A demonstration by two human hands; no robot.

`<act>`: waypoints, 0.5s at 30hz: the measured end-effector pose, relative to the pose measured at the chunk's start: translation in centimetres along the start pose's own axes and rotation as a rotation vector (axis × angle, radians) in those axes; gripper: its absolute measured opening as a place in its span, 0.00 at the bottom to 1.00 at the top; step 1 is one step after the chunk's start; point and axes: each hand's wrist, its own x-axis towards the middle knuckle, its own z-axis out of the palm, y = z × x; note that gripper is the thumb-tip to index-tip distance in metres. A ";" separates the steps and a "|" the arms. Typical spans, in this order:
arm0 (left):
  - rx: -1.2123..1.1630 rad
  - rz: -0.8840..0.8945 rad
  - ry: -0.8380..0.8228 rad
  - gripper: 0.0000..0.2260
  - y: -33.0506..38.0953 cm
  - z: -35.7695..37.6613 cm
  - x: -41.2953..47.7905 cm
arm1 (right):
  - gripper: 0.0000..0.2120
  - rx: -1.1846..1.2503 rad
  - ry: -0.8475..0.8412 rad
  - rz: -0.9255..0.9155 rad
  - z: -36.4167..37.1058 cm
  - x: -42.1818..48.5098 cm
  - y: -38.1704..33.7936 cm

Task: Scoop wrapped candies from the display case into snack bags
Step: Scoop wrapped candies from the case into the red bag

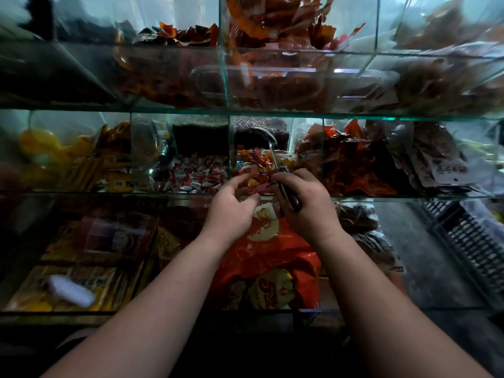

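Colourful wrapped candies (255,159) fill a glass compartment in the middle shelf of the display case. My right hand (302,200) grips the dark handle of a metal scoop (272,148) whose bowl rests at the back of that compartment. My left hand (231,205) hovers at the compartment's front edge with fingers curled and apart; whether it pinches a candy or the bag's rim I cannot tell. Below both hands an orange and yellow snack bag (270,249) hangs, its mouth right under the hands.
Red-and-white wrapped candies (196,175) fill the compartment to the left. Red packets (351,165) lie to the right, yellow packs (81,165) at far left. The upper shelf (245,109) overhangs close above. A black crate (469,236) stands at lower right.
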 end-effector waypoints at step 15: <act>0.969 0.181 -0.445 0.36 -7.9 -2.8 -7.5 | 0.11 0.879 0.051 1.046 -0.1 -1.1 -0.8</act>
